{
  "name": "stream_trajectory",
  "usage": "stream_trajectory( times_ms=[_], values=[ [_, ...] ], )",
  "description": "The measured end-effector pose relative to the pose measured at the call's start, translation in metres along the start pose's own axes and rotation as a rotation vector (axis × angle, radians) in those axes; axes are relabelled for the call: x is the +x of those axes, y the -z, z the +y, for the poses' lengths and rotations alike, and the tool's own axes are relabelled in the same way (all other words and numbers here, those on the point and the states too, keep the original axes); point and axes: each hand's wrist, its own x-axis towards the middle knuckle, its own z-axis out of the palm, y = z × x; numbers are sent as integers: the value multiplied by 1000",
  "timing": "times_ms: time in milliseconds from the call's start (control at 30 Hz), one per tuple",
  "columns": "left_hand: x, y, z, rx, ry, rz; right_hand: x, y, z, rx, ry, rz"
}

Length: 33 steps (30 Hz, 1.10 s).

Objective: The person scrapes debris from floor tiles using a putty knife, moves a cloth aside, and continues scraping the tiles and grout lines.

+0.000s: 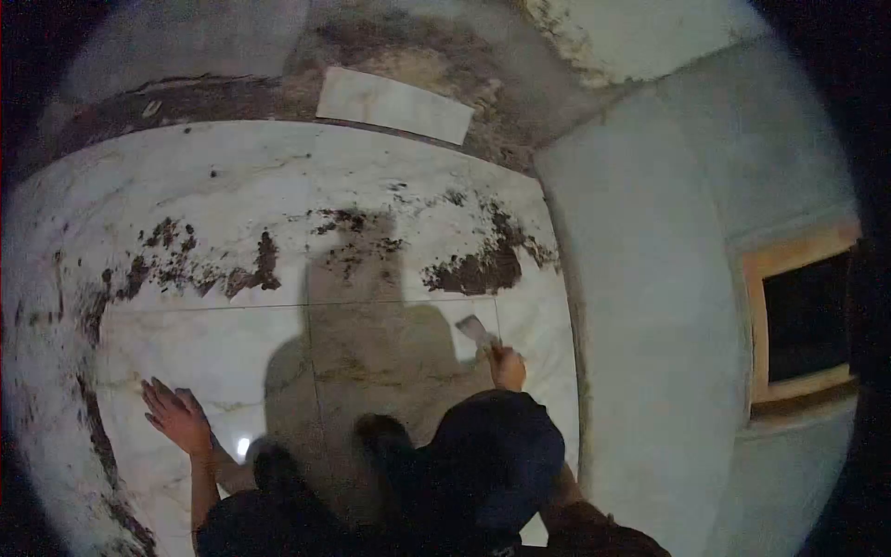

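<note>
The left hand [176, 418] lay flat with fingers spread on the marble floor tile [232, 362], holding nothing; the right hand [507, 367], a little farther out, had its grip closed round the handle of a scraper [474, 330], whose blade rested near the tile joint [399, 304]; a low blade angle and short, steady strokes would probably lift residue best without scratching; beyond lay dark mortar smears [473, 271], then a loose tile strip [394, 105]
</note>
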Motion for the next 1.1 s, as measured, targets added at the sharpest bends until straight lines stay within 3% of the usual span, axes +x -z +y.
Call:
stream_trajectory(
  times_ms=[33,133,200,333,367,400,433,500,533,567,600,633,700,800,867,933,967,1033,1100],
  values=[
    [1,-4,0,6,72,-98,13,9,-14,25,38,6],
    [0,-13,-6,76,42,-87,70,8,-67,94,153,29],
    [0,-22,-8,123,50,-73,121,-59,-69,38,275,212],
    [10,11,-11,122,85,-233,123,19,-108,-172,291,38],
    [11,18,-16,123,69,-346,132,28,-89,-179,272,-34],
    [11,22,-21,123,57,-458,131,35,-70,-181,285,27],
    [7,22,-30,127,56,-487,124,31,-29,156,326,223],
    [-8,21,-46,139,73,-476,131,30,56,55,314,220],
    [-12,19,-55,127,76,-484,133,33,87,-117,197,113],
    [-15,18,-61,118,84,-489,148,5,153,-91,180,118],
    [-17,19,-69,111,85,-495,169,-33,220,-33,80,76],
    [-19,17,-77,99,89,-501,172,-46,261,202,192,89],
    [-18,15,-92,56,82,-510,160,-56,269,397,245,96],
    [-11,-4,-122,-85,69,-538,159,-54,224,264,223,167],
    [1,-26,-147,-295,44,-545,172,-62,172,98,308,334],
    [19,-37,-152,-420,-2,-547,205,-90,111,76,327,230],
    [24,-10,-110,-180,-63,-546,211,-80,68,106,334,155],
    [44,104,44,315,-191,-529,225,-61,-9,154,370,67],
    [48,110,66,255,-238,-466,228,-38,-87,160,457,129]
  ],
)
